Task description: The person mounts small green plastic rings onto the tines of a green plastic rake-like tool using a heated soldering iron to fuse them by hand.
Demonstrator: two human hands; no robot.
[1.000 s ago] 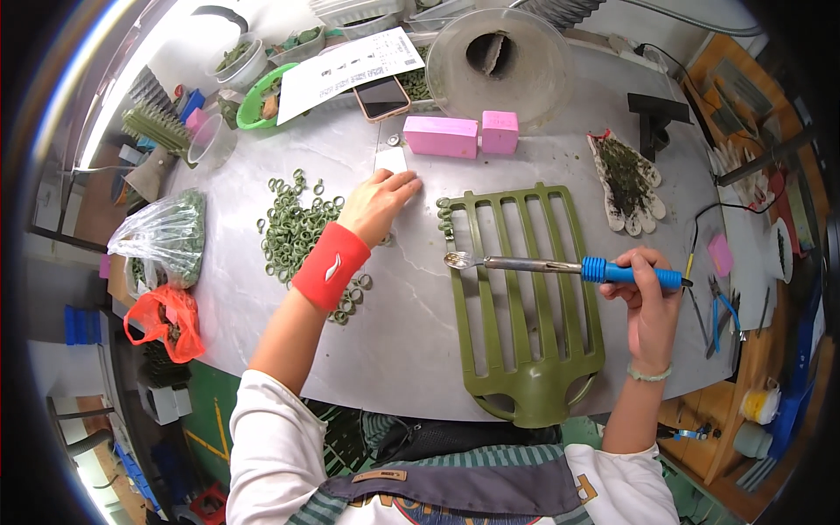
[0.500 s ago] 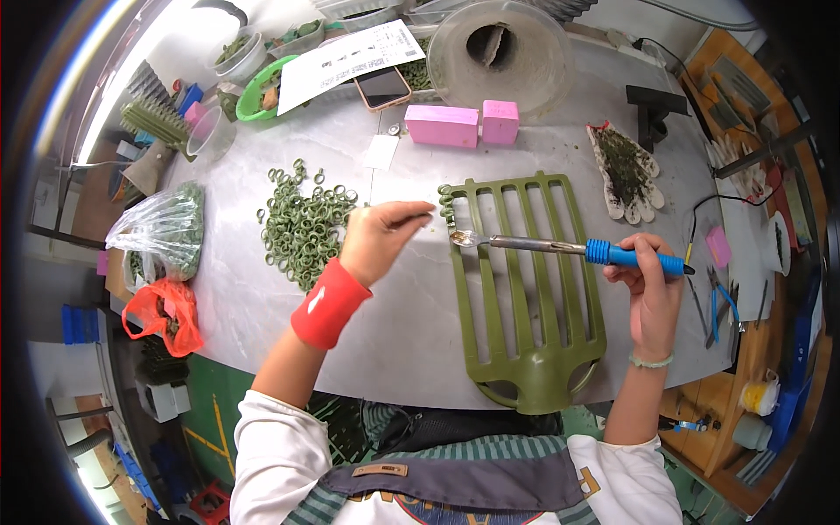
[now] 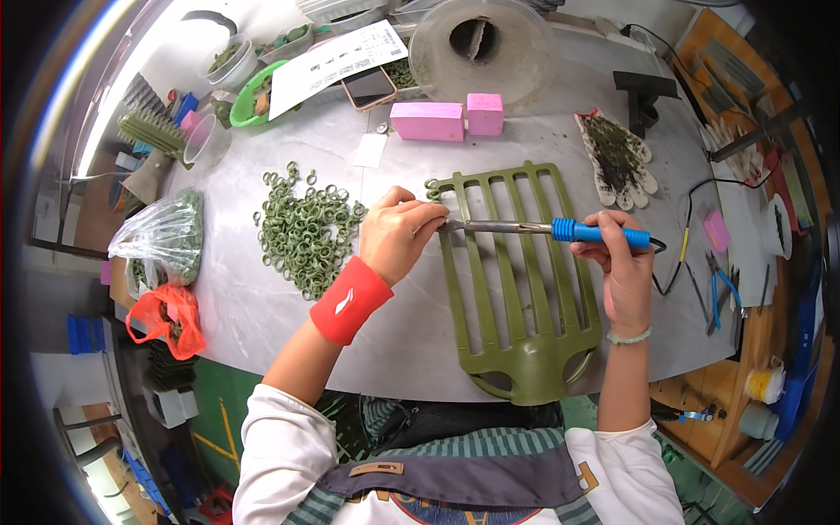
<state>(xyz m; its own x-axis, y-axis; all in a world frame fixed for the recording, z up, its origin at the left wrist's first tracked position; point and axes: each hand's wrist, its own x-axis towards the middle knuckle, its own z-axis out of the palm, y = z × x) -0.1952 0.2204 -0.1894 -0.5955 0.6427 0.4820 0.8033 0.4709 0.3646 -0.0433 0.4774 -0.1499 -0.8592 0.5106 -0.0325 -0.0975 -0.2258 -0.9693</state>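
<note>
My right hand [image 3: 617, 258] is wrapped round the blue handle of a soldering iron [image 3: 516, 227], whose metal shaft points left. Its tip reaches the left edge of an olive-green slotted plastic frame [image 3: 525, 350] with long parallel bars. At that same edge my left hand [image 3: 401, 229], above a red wristband, has its fingertips pinched together beside the iron's tip. Whatever lies between those fingers is hidden. A few small green rings [image 3: 432, 185] sit at the frame's far left corner. Left of my left hand spreads a loose pile of green rings [image 3: 306, 232].
Pink blocks [image 3: 427, 122], a phone [image 3: 368, 88] and a clear plastic cone [image 3: 529, 52] stand at the back. A soiled glove [image 3: 619, 162] lies at the far right, with blue-handled pliers [image 3: 724, 289] nearer. The iron's cable loops rightward. Plastic bags [image 3: 166, 232] fill the left edge.
My left hand has come down and right to the frame's left edge. My right hand has shifted left with the iron, bringing its tip up to the left fingertips. The whole view has shifted slightly.
</note>
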